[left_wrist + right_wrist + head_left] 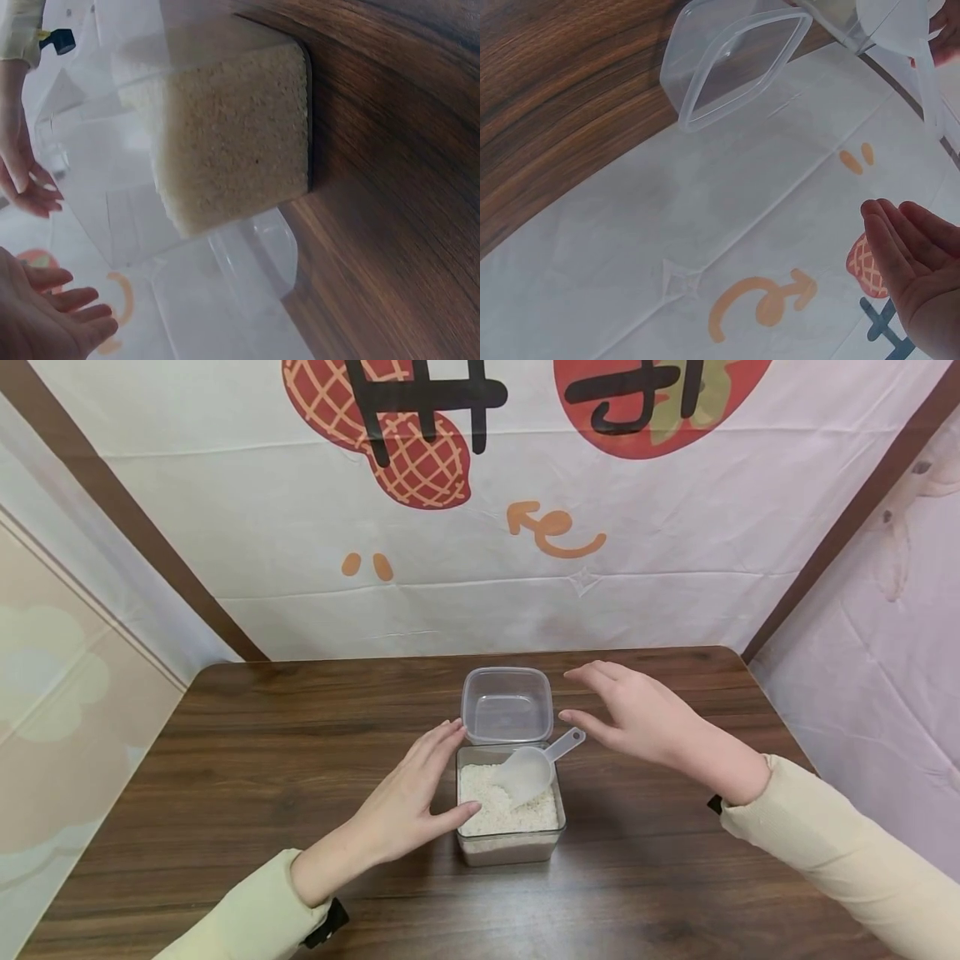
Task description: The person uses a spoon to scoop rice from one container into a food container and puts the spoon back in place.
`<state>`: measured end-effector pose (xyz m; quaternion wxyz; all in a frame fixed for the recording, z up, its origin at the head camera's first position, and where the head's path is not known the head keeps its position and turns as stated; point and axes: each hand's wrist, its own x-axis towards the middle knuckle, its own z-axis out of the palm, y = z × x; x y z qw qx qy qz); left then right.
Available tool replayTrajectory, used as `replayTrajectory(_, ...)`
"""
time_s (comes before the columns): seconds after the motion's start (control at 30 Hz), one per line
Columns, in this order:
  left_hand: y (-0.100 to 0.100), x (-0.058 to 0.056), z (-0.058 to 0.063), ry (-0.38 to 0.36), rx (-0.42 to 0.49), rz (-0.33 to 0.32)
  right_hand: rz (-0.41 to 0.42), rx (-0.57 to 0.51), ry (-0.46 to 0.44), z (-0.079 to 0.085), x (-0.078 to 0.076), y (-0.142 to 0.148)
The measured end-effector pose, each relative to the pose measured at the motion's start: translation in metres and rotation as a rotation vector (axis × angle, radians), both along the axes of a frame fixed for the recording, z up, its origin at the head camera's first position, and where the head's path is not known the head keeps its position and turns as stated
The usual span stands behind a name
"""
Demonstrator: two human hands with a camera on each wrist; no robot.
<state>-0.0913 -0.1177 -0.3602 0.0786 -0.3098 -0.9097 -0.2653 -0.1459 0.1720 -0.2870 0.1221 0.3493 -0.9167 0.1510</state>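
A clear square container [512, 852] holds white rice [480, 806], and a translucent measuring scoop [527, 774] lies tilted in it, its handle sticking out over the back right corner. Directly behind stands a second, smaller clear plastic box [507, 708] with nothing inside. My left hand [401, 806] is beside the rice container's left edge, thumb and fingers spread apart and holding nothing. On the other side, my right hand [633, 710] hovers right of the plastic box, near the scoop's handle, thumb apart from the fingers. In the right wrist view its fingers [915, 240] are extended, gripping nothing.
Both containers stand on a dark wood-grain table [300, 777]. A white printed cloth [465, 610] hangs behind its far edge, with more cloth at the left and right sides.
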Motion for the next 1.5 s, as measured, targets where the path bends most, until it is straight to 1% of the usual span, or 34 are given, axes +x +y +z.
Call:
replayTrajectory(0.2,0.006,0.003,-0.002,0.020,-0.042,0.025,0.045,-0.004,0.028,-0.002,0.002,-0.005)
replayTrajectory(0.43,0.012,0.006,-0.009,0.040,-0.064,0.025,0.086,-0.014,0.048,-0.006,0.004,-0.010)
replayTrajectory(0.8,0.021,0.009,-0.022,0.076,-0.043,0.011,0.110,0.009,0.012,-0.011,0.007,-0.015)
replayTrajectory(1.07,0.024,0.009,-0.028,0.084,-0.036,0.032,0.138,0.029,-0.004,-0.017,0.006,-0.018)
replayTrajectory(1.27,0.025,0.010,-0.031,0.060,-0.033,0.053,0.136,0.065,-0.041,-0.017,0.005,-0.023)
replayTrajectory(1.5,0.025,0.010,-0.034,0.055,-0.021,0.053,0.143,0.075,-0.143,-0.017,0.003,-0.028)
